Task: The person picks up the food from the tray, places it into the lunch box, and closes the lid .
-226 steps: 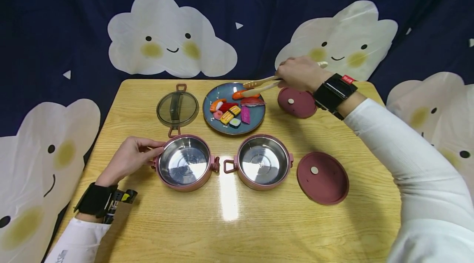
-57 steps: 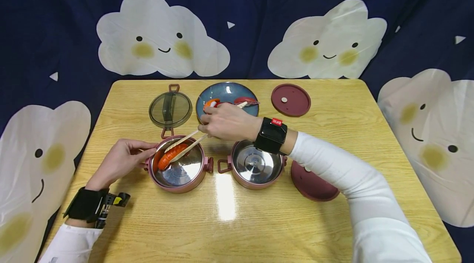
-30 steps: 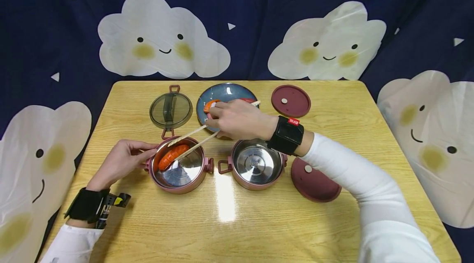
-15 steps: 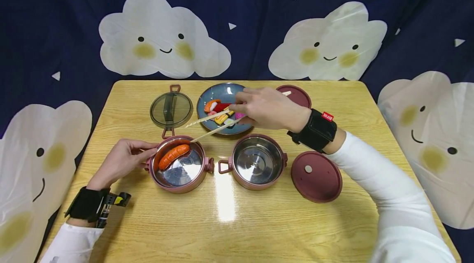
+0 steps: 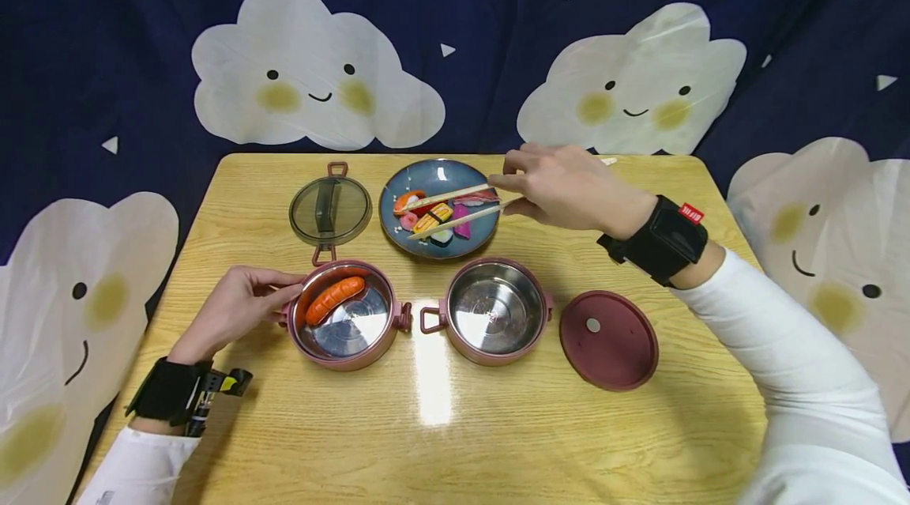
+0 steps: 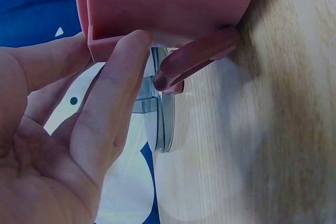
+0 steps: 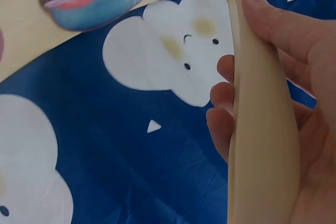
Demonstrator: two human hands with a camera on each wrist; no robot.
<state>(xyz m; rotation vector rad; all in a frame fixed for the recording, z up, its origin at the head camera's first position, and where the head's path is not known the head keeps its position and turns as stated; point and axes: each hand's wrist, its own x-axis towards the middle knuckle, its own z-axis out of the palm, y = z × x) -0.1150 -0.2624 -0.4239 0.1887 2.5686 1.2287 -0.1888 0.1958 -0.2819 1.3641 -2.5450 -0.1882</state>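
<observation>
My left hand (image 5: 238, 307) pinches the side tab of the left pink pot (image 5: 348, 359), thumb and fingers at its rim. In the left wrist view the fingertips press on the pot wall (image 6: 168, 3), above a dark red loop handle (image 6: 197, 59). Inside that pot lies a toy sausage (image 5: 334, 301), against the far left wall. My right hand (image 5: 569, 187) grips beige tongs (image 5: 455, 196), their arms spread over the blue plate (image 5: 441, 173). Toy sushi lies there, including a yellow piece with a dark band (image 5: 432, 218) and a purple piece (image 5: 461, 221). The right wrist view shows fingers wrapped round the tongs (image 7: 262, 129).
A second pink pot (image 5: 490, 356) stands right of the first, its steel inside bare. A maroon lid (image 5: 618, 351) lies to its right. Behind the left pot is a glass lid (image 5: 348, 209). My right hand hides another maroon lid at the back.
The tongs carried the sausage from the plate into the left pot and let it go there. My right hand then moved back right, bringing the tongs over the plate. My left hand stayed on the pot.
</observation>
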